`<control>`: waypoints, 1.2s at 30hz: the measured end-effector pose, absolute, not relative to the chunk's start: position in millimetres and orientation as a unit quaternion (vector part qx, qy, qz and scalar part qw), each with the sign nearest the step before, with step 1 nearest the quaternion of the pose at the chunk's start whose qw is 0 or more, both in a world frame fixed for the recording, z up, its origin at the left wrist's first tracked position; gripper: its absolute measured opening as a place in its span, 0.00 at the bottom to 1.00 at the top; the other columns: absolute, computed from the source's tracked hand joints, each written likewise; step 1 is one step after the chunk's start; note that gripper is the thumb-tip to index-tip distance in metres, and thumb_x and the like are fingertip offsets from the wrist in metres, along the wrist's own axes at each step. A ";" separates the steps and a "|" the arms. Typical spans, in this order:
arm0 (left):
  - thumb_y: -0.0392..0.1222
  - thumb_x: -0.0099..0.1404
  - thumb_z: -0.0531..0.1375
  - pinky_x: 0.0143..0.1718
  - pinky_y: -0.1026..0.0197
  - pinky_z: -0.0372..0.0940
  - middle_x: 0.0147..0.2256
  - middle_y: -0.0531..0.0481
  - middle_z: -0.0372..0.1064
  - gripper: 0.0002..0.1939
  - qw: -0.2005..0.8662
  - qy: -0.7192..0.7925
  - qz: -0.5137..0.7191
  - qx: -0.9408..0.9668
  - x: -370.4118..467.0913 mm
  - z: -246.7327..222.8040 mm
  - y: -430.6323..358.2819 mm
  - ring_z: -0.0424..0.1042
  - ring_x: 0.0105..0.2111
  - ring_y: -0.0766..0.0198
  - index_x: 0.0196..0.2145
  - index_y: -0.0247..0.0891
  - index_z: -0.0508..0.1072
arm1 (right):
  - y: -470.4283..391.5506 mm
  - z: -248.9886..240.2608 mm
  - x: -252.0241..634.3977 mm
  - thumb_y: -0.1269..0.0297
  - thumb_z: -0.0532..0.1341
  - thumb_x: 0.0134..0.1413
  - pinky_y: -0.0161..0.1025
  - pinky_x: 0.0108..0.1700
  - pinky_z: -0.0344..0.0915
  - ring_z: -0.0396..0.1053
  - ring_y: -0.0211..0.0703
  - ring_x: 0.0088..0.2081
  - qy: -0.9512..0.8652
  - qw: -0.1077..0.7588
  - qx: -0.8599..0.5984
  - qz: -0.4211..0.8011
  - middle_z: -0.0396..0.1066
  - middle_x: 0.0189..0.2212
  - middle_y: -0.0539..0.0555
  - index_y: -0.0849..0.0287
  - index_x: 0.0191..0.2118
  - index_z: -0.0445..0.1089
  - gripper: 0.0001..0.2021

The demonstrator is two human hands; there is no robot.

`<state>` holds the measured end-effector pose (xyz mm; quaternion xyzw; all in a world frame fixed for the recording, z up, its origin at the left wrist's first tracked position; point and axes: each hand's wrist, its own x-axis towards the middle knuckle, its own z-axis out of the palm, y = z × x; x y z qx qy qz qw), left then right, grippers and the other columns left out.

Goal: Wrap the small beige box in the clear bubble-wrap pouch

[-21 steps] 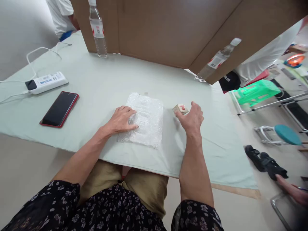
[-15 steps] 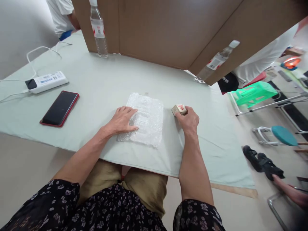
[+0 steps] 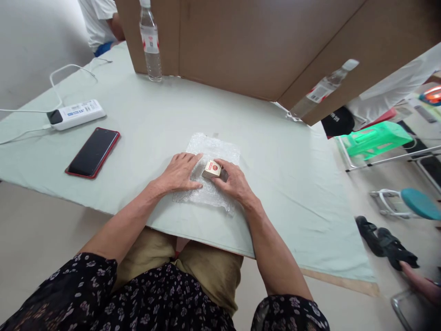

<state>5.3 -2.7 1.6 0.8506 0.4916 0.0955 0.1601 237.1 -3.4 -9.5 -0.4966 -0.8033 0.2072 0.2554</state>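
Observation:
A sheet of bubble wrap [image 3: 213, 146] lies flat on the pale green cloth near the table's front edge. Over its middle is a small cream box with red print [image 3: 212, 168], gripped at its right side between thumb and fingers of my right hand [image 3: 237, 182]. My left hand [image 3: 181, 172] rests on the left part of the wrap, thumb and fingers apart, with nothing in it. A short gap separates the left fingertips from the box.
A dark phone with a red edge [image 3: 93, 153] and a white power strip with cables [image 3: 81, 114] lie at the left. Behind stand cardboard panels [image 3: 234, 50], with water bottles [image 3: 151, 50] [image 3: 319, 92] against them. People in white are partly visible beyond.
My right hand has carried the small box leftward from beside the bubble wrap to over its middle. My left hand has stayed on the wrap. The view has shifted slightly.

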 end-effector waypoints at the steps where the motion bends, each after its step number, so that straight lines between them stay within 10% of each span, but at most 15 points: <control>1: 0.58 0.58 0.64 0.64 0.44 0.52 0.66 0.36 0.58 0.48 0.162 0.490 0.095 0.851 5.1 1.7 -2.7 0.57 0.64 0.43 0.69 0.35 0.52 | -3.2 -11.0 237.2 0.62 0.65 0.51 0.57 0.59 0.65 0.72 0.59 0.56 -0.806 0.252 -0.495 0.206 0.74 0.57 0.59 0.55 0.59 0.69 0.27; 21: 0.52 0.62 0.59 0.64 0.43 0.53 0.64 0.39 0.60 0.39 0.183 0.479 0.119 0.850 1.0 4.7 -3.0 0.58 0.64 0.44 0.67 0.38 0.56 | -5.3 6.8 245.7 0.58 0.65 0.53 0.59 0.61 0.62 0.70 0.57 0.57 -0.821 0.269 -0.457 0.211 0.66 0.63 0.61 0.52 0.65 0.63 0.32; 27: 0.46 0.64 0.56 0.64 0.43 0.55 0.62 0.41 0.64 0.32 0.189 0.481 0.128 0.846 0.1 6.5 -2.4 0.61 0.62 0.46 0.65 0.39 0.61 | -18.6 41.4 245.2 0.57 0.65 0.57 0.49 0.52 0.69 0.75 0.47 0.43 -0.775 0.382 -0.448 0.232 0.78 0.43 0.53 0.51 0.47 0.74 0.13; 36: 0.41 0.62 0.55 0.60 0.47 0.62 0.55 0.44 0.72 0.26 0.202 0.501 0.225 0.811 1.4 -1.2 1.8 0.69 0.55 0.51 0.58 0.40 0.69 | -75.8 30.2 229.0 0.56 0.67 0.55 0.52 0.47 0.62 0.71 0.56 0.45 -0.902 0.140 -0.401 0.071 0.76 0.48 0.61 0.55 0.49 0.72 0.17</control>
